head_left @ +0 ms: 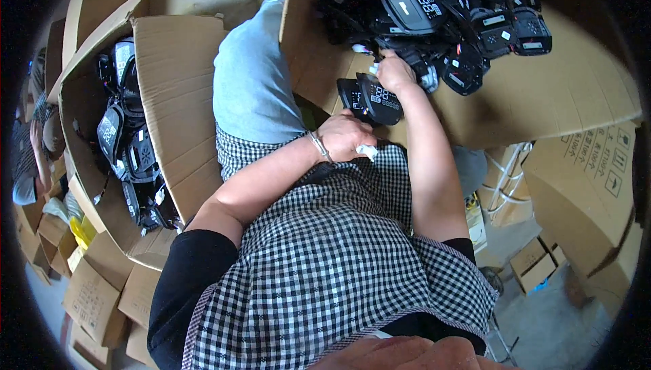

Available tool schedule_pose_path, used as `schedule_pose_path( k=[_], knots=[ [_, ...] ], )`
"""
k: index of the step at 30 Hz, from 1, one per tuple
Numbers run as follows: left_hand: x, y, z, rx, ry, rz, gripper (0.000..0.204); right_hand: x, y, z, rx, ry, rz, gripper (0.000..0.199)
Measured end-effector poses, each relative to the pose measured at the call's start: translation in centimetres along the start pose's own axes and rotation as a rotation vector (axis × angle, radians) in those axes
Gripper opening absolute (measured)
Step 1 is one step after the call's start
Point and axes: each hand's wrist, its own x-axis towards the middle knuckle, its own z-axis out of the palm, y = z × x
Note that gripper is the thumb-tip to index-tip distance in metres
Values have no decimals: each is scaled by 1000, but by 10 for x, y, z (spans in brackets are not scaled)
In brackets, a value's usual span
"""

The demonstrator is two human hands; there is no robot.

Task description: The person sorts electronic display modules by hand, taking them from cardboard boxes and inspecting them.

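Note:
My left hand [344, 138] is closed at the lower edge of two black digital display panels, one [381, 99] partly overlapping the other [351, 95]. A small white piece [367, 151], perhaps a cable connector, sticks out by its fingers. Just above the panels, my right hand [396, 73] is closed with its fingers curled down among black cables and a white connector; what it grips is hidden. Beyond it lies a heap of similar displays, among them a larger grey-rimmed one [411, 5] and a rounded black one [464, 69] seen from behind.
The heap lies in an open cardboard box [542, 99] in front of me. At my left stands another box [178, 99] holding several displays. More cartons [91, 299] are stacked at the lower left, and a printed carton [583, 180] is at the right. Another person's arm [42, 160] shows far left.

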Motion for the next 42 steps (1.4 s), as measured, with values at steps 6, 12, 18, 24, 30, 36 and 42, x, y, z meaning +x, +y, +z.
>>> schedule_pose_path(
  k=[6,12,18,24,30,36,42],
  knots=[
    [-3,4,-2,21,62,-105,13,-43,32,-29,55,318,-286,15],
    [-3,4,-12,190,411,-259,30,-147,41,-1,349,622,-300,14],
    [-4,8,0,7,247,-18,45,-193,12,45,201,399,-371,11],
    [-9,-14,13,-333,227,-84,30,-204,18,42,213,275,-586,13],
    [-14,-9,6,-624,97,-264,18,-244,17,-9,310,464,-131,10],
    [-13,-3,6,-768,113,-335,18,-234,17,-5,-215,597,-382,21],
    [-22,-4,0,-755,29,-412,19,-227,22,-5,-209,498,-545,21]
  ],
)
